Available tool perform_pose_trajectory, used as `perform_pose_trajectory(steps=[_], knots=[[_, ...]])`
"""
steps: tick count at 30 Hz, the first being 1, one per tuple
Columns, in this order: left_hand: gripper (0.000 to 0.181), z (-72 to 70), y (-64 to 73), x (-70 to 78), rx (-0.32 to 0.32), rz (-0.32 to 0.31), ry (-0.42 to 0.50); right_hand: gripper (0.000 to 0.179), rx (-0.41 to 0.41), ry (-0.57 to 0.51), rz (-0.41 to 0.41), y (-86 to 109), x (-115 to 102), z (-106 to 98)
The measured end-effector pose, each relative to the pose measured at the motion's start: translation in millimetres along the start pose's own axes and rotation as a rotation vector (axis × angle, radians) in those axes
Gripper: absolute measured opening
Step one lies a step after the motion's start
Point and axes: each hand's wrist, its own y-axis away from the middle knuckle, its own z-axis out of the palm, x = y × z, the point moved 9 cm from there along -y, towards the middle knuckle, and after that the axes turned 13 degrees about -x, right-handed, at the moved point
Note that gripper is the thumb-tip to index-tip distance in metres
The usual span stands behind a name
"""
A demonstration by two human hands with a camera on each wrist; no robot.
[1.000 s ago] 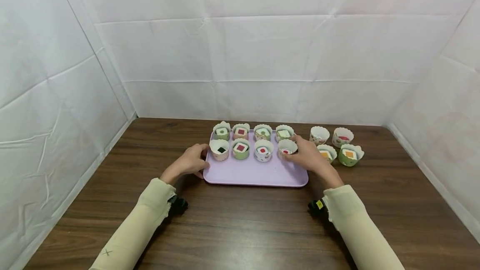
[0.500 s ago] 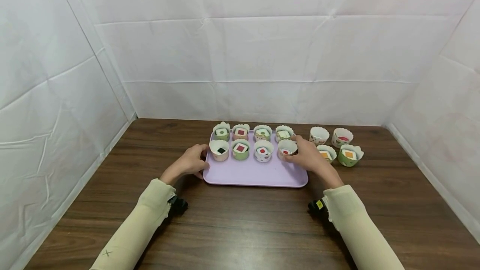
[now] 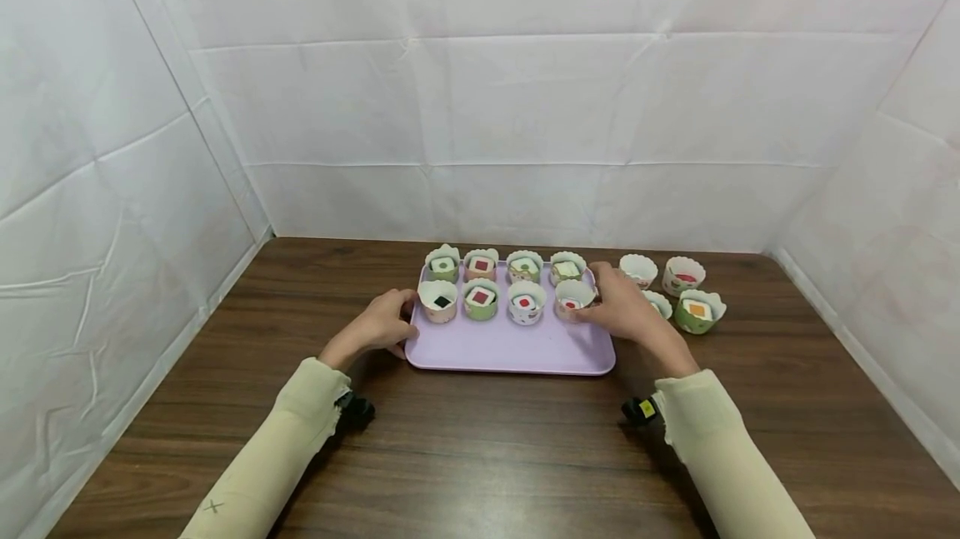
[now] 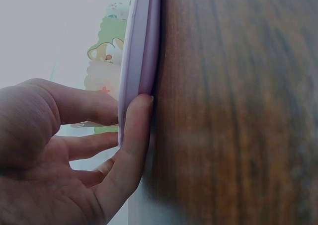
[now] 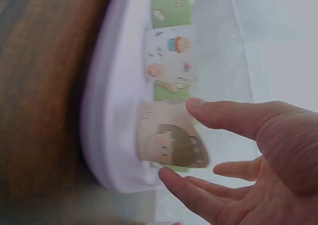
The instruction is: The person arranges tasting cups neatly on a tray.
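A lilac tray (image 3: 510,349) lies on the table with two rows of paper baking cups on it. My left hand (image 3: 381,321) holds the tray's left edge; in the left wrist view the thumb (image 4: 89,106) reaches the rim and a finger (image 4: 133,130) lies along the tray's side. At the right end of the front row stands a pale baking cup (image 3: 572,306) holding a small red-and-white piece. My right hand (image 3: 624,306) is beside this cup, thumb and fingers spread. In the right wrist view the thumb tip (image 5: 196,104) overlaps the cup's patterned wall (image 5: 159,135).
Right of the tray, more baking cups stand on the dark wooden table (image 3: 480,456): a white one (image 3: 637,269), a pink-patterned one (image 3: 683,276), a green one (image 3: 697,318), and another partly behind my right hand. White sheeting (image 3: 525,106) encloses the back and sides.
My right hand has drawn slightly to the right and its fingers have loosened from the pale cup, which stays on the tray. The left hand stays at the tray's edge.
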Motion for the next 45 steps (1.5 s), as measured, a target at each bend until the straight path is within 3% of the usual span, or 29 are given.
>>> perform_pose_trajectory(steps=[5,15,18,25,37,40,45], knots=[[0.057,-0.1,0.0,-0.4,0.004,-0.002,0.005,0.094,0.04,-0.012,-0.007,11.6,-2.2,-21.0],[0.06,1.4,0.1,-1.9,-0.012,0.0,0.011,0.095,0.094,-0.163,-0.087,34.9,13.8,-49.8],[0.059,1.4,0.8,-1.3,-0.013,0.01,0.008,0.088,0.128,-0.134,-0.126,41.3,17.8,-54.9],[0.055,1.5,3.5,-2.5,-0.015,0.009,0.012,0.055,0.293,-0.013,-0.201,60.0,29.0,-62.9],[0.056,3.6,0.8,-0.4,-0.026,0.01,0.011,0.05,0.364,-0.027,-0.253,93.1,67.0,-81.4],[0.057,2.3,0.1,1.3,-0.024,0.01,0.002,0.051,0.358,-0.053,-0.236,101.2,78.4,-89.6],[0.057,1.3,0.7,1.5,-0.022,0.003,0.003,0.053,0.342,-0.084,-0.141,107.2,100.4,-97.5]])
